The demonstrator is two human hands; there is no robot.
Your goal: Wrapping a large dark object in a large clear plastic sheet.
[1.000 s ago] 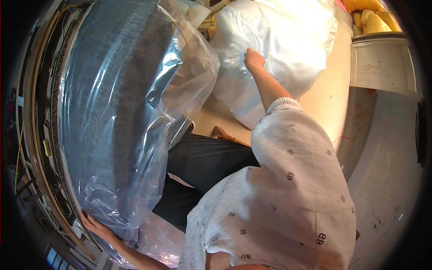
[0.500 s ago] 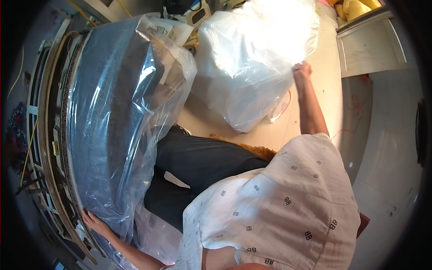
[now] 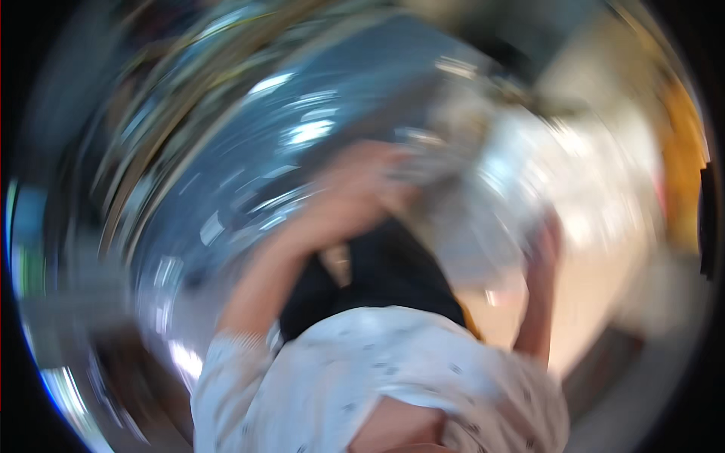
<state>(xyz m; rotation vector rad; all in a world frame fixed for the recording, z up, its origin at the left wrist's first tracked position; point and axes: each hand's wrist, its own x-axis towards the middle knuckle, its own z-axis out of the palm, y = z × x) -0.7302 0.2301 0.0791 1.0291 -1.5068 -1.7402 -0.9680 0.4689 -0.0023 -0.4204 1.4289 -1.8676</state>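
Note:
Motion smears the whole view. My left hand (image 3: 370, 177) reaches across the right part of a large bluish clear plastic sheet (image 3: 249, 158) that covers a long dark piece. Its fingers are too blurred to read, and whether it touches the plastic cannot be told. My right hand (image 3: 545, 234) is at the near edge of a whitish plastic bundle (image 3: 589, 162); its fingers are smeared too, so any hold on the plastic cannot be made out.
Long brown and pale rails (image 3: 140, 181) run along the far side of the covered piece at the left. A beige floor (image 3: 581, 302) lies to the right, and something yellow (image 3: 680, 151) stands at the far right. My dark-trousered legs (image 3: 377, 268) are between the two plastic-covered things.
The view has swung round and blurred. My left hand has left the near left edge of the covered piece and moved forward and right. My right hand remains by the whitish bundle.

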